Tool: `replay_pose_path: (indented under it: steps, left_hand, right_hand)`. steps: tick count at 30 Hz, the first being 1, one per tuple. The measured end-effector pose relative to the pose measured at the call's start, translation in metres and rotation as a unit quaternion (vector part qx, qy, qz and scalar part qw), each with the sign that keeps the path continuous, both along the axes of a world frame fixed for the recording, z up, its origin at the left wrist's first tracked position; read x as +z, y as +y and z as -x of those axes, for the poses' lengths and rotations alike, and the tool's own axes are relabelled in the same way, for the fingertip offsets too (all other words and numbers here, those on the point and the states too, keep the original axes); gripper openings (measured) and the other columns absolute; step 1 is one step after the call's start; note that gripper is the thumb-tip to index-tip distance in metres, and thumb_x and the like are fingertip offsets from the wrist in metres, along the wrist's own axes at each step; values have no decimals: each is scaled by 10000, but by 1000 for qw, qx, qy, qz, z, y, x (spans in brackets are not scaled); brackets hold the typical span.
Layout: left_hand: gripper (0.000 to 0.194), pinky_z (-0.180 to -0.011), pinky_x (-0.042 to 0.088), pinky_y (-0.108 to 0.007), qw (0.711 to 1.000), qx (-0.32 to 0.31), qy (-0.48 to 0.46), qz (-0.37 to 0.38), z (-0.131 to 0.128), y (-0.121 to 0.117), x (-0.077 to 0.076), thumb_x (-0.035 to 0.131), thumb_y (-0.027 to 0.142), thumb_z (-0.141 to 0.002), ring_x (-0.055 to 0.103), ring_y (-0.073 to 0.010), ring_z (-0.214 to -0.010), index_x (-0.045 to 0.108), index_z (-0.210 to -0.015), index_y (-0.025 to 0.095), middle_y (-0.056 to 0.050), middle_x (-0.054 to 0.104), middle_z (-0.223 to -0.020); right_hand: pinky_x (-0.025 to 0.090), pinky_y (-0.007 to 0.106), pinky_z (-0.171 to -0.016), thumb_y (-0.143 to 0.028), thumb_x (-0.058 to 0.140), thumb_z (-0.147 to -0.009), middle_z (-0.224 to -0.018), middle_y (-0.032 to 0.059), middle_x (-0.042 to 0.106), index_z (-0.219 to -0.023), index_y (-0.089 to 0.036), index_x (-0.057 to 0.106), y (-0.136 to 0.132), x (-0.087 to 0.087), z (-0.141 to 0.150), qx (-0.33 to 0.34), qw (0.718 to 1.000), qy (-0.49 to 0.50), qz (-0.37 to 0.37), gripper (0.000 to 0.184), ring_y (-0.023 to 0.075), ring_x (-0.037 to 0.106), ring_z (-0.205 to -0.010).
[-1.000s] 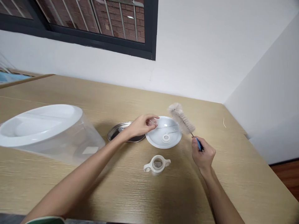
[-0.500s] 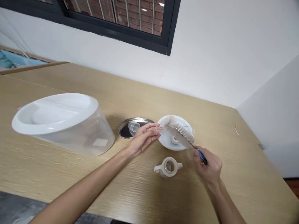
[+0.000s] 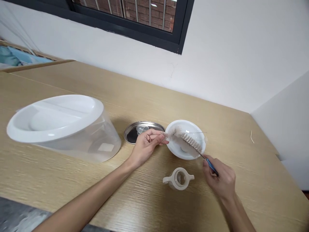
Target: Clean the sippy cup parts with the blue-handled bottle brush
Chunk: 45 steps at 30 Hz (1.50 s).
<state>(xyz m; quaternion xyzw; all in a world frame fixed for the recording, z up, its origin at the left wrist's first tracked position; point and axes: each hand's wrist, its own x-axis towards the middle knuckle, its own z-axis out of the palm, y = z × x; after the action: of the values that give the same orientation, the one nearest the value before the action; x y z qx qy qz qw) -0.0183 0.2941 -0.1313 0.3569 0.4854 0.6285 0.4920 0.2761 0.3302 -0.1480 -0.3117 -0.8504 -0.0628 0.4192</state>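
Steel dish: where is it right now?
In the head view, the steel dish sits on the table left of centre, between the clear plastic tub and the white round lid, just behind the left hand.

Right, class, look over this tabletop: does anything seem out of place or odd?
A thin, pale, curled strand lies alone at the far right of the wooden tabletop, well apart from everything else, so it looks like a stray scrap.
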Motion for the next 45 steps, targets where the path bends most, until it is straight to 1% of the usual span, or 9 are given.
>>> replay_pose_path:
  steps: [4,7,10,12,17,22,27,30,45]
  left_hand:
    - [394,-801,545,-282,999,31,-5,-13,1,0,1,891,465,-710,736,-209,-936,706,-829,138,-134,779,-1083]
    - [386,-781,537,-255,999,41,-9,-21,1,0,0,925,451,-658,700,-157,-842,724,-792,149,-81,781,-972]
    - [369,-740,531,-255,999,34,-6,-22,0,-2,0,916,451,-671,668,-140,-741,714,-754,153,-44,750,-795]
    - [364,-735,535,-267,999,33,0,-26,-1,-2,1,908,451,-683,667,-148,-733,705,-729,153,-47,747,-790]
    - [413,-716,534,-272,998,58,1,-32,-1,-2,3,928,497,-625,661,-153,-725,715,-731,159,-50,751,-803]
    - [367,-716,529,-262,998,60,-12,-36,-1,-1,4,934,460,-630,656,-142,-721,734,-735,171,-40,755,-808]
    - [362,-730,534,-244,997,60,-26,-35,2,-2,4,947,459,-612,670,-142,-746,764,-744,176,-49,768,-817]
    - [360,-717,541,-247,996,74,-19,-37,4,-1,4,950,461,-609,672,-147,-729,778,-755,181,-52,771,-814]
    - [257,-623,545,-187,991,65,75,-88,12,-16,23,868,414,-757,661,-121,-656,817,-807,167,-57,763,-749]
  right_hand:
    - [442,195,-528,-137,670,-920,-723,-13,661,-1090,-149,688,1,3,-1,-35,998,52,-21,171,64,535,-500]
    - [448,198,-544,-131,665,-924,-702,-21,638,-1140,-143,681,0,4,1,14,1000,16,-5,217,62,512,-498]
    - [438,198,-532,-145,660,-935,-686,-23,626,-1106,-143,690,0,3,2,-18,1000,12,-4,174,62,510,-495]
    - [435,194,-524,-140,665,-930,-723,-14,648,-1090,-150,689,-1,3,1,-40,998,47,-12,162,59,511,-497]
    - [418,198,-521,-129,657,-929,-641,-47,560,-1161,-143,674,-3,3,3,33,999,12,-6,233,59,463,-483]
    - [432,194,-525,-153,653,-941,-700,-19,636,-1076,-147,689,0,4,2,-39,998,47,-4,140,61,509,-494]
    - [428,190,-522,-136,646,-932,-647,-45,580,-1121,-143,683,-2,5,2,25,999,21,13,193,60,486,-480]
    - [432,192,-522,-144,646,-933,-654,-42,597,-1106,-147,688,-2,4,1,1,1000,24,14,178,61,497,-479]
    - [446,202,-519,-104,658,-920,-688,-20,636,-1100,-143,686,-3,0,2,-1,999,54,-4,187,62,503,-480]
